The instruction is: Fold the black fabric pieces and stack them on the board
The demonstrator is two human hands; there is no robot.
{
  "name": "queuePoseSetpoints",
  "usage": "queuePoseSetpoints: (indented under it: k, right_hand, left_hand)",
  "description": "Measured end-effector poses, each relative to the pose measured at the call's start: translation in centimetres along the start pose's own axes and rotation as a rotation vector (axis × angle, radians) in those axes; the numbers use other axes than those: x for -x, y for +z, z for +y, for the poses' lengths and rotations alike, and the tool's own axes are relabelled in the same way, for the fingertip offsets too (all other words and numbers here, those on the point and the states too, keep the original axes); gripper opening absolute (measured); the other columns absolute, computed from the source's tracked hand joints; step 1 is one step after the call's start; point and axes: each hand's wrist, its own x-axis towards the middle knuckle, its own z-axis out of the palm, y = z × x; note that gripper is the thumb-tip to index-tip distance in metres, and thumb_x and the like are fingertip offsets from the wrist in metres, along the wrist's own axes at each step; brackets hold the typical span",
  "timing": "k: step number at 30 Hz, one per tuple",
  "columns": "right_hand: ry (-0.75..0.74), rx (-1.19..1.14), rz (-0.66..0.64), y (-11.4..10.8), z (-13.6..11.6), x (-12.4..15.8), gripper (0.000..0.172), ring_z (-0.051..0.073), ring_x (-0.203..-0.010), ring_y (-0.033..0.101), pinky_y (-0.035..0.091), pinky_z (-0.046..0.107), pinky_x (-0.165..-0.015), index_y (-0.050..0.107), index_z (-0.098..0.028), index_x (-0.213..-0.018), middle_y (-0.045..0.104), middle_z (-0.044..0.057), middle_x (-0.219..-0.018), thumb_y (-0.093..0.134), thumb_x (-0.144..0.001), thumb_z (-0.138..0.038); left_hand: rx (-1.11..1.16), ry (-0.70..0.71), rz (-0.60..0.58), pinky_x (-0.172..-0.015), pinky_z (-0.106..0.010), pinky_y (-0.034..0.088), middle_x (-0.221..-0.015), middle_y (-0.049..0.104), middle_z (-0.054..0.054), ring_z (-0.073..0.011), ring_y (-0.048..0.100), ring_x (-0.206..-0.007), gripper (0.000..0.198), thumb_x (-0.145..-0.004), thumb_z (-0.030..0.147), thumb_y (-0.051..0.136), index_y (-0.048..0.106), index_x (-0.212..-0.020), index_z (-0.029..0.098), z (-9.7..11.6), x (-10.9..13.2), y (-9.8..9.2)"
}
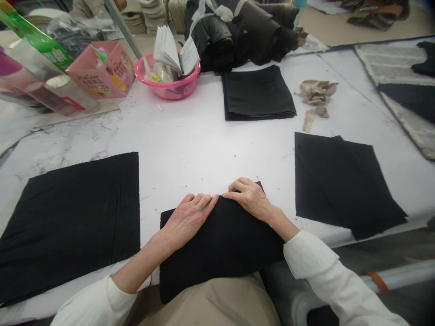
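A black fabric piece (220,246) lies at the table's front edge and hangs down toward my lap. Both my hands are at its far edge, fingertips almost meeting in the middle. My left hand (190,217) is closed on that edge, its fingers pressed together and pointing right. From the other side, my right hand (249,197) pinches the same edge, with a corner of the cloth sticking out behind it. The fabric under my palms is hidden.
A large black fabric stack (78,217) lies left, and overlapping black pieces (340,181) lie right. Farther back are a folded black stack (258,93), beige strips (317,93), a pink basin (170,88) holding a notebook, a pink box (102,74) and dark fabric rolls (261,27).
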Motion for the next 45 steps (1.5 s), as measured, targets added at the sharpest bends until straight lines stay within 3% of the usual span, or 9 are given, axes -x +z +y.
queuePoseSetpoints:
  k: [18,25,30,39,45]
  right_hand:
    - [0.032,-0.016,0.012,-0.2,-0.2,0.2,0.021,0.019,-0.094,0.051,0.044,0.032,-0.083,0.068,-0.025,-0.109,0.061,0.005,-0.097,0.051,-0.098,-0.019]
    - [0.047,-0.010,0.029,-0.8,0.2,0.8,0.020,0.018,-0.094,0.052,0.044,0.032,-0.082,0.069,-0.024,-0.107,0.062,0.005,-0.096,0.051,-0.098,-0.020]
    - [0.054,0.010,0.003,-1.3,1.0,1.3,0.017,0.019,-0.094,0.052,0.043,0.032,-0.082,0.068,-0.024,-0.105,0.063,0.005,-0.097,0.053,-0.097,-0.021]
    - [0.041,0.029,-0.012,-1.5,1.4,1.6,0.019,0.019,-0.095,0.053,0.042,0.033,-0.082,0.068,-0.025,-0.108,0.063,0.005,-0.099,0.053,-0.097,-0.020]
    - [0.029,0.046,-0.013,-1.6,1.2,1.5,0.019,0.019,-0.095,0.053,0.041,0.033,-0.082,0.068,-0.024,-0.108,0.062,0.005,-0.098,0.053,-0.097,-0.020]
  left_hand:
    - [0.010,0.009,-0.033,-0.089,-0.039,0.045,-0.116,0.055,-0.010,-0.0229,0.052,-0.105,0.054,-0.096,0.010,0.038,0.026,-0.148,0.014,0.1,-0.4,-0.5]
    - [0.069,0.044,-0.001,-0.095,-0.038,0.041,-0.123,0.053,-0.009,-0.0221,0.050,-0.111,0.044,-0.097,0.013,0.040,0.038,-0.140,0.015,-0.2,-1.2,-0.9]
    - [0.083,0.053,0.006,-0.094,-0.037,0.041,-0.117,0.056,-0.008,-0.0205,0.052,-0.107,0.036,-0.097,0.014,0.043,0.045,-0.133,0.014,-0.2,-1.9,-0.5]
    - [0.059,0.046,0.019,-0.092,-0.036,0.041,-0.112,0.057,-0.008,-0.0205,0.053,-0.106,0.047,-0.097,0.012,0.039,0.033,-0.144,0.016,0.1,-2.1,-0.6]
    - [0.050,0.070,0.022,-0.092,-0.036,0.043,-0.115,0.056,-0.009,-0.0212,0.052,-0.107,0.042,-0.097,0.012,0.037,0.039,-0.139,0.014,0.3,-2.7,-1.0]
